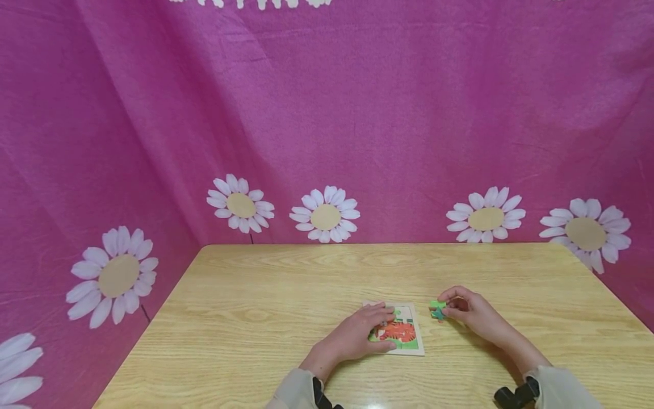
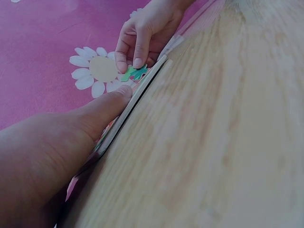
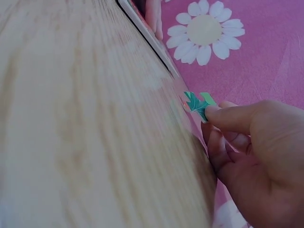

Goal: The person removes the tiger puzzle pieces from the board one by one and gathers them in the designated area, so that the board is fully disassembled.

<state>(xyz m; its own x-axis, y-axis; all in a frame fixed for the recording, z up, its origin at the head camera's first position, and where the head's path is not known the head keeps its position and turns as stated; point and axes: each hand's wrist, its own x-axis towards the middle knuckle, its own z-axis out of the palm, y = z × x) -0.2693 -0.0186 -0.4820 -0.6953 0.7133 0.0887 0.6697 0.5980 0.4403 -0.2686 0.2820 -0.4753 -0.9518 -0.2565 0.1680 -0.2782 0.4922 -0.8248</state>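
My right hand (image 1: 474,313) pinches a green puzzle piece (image 1: 436,307) beside the puzzle board (image 1: 420,341), perhaps just above the table (image 1: 255,318); my left hand (image 1: 355,335) rests, outstretched, across the board's left side.

Soft light, hazy wrist views.
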